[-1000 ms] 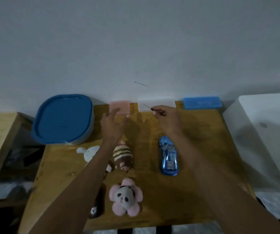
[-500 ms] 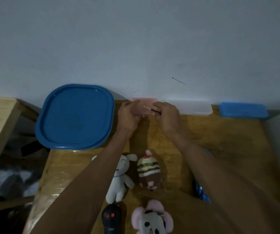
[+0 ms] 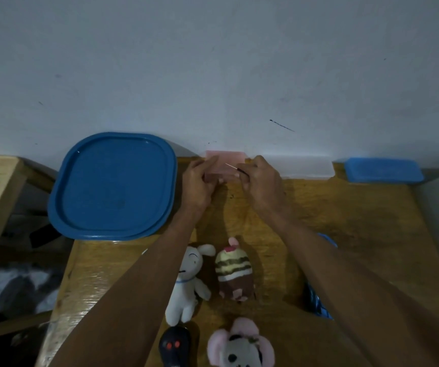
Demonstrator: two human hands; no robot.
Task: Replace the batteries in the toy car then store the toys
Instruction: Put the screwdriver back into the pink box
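Setting: a wooden table (image 3: pixel 345 221) pushed against a bare grey-white wall, in dim light.
Bin: at the left edge a tub with a blue lid (image 3: pixel 112 184), closed; likely where the toys end up.
Left hand (image 3: pixel 198 184): fingers curled round the left end of a pink box (image 3: pixel 226 165) at the wall, apparently steadying it.
Plush toys: a white bunny (image 3: pixel 186 282), a striped cake toy (image 3: pixel 234 271), a dark toy with red dots (image 3: pixel 173 348) and a pink-eared mouse (image 3: pixel 239 350) lie near the front edge, not yet stored.
Right hand (image 3: pixel 263 181): thumb and fingers pinch a thin screwdriver (image 3: pixel 235 167), tip lying over the box, while the hand touches its right end; I judge the box is about to be opened, perhaps for batteries.
Clear box (image 3: pixel 303 166): shut, just right of the pink one.
Car (image 3: pixel 319 300): blue, mostly hidden under the right forearm, well apart from both hands; battery swap not yet begun.
Blue box (image 3: pixel 382 169): far right, by the wall.
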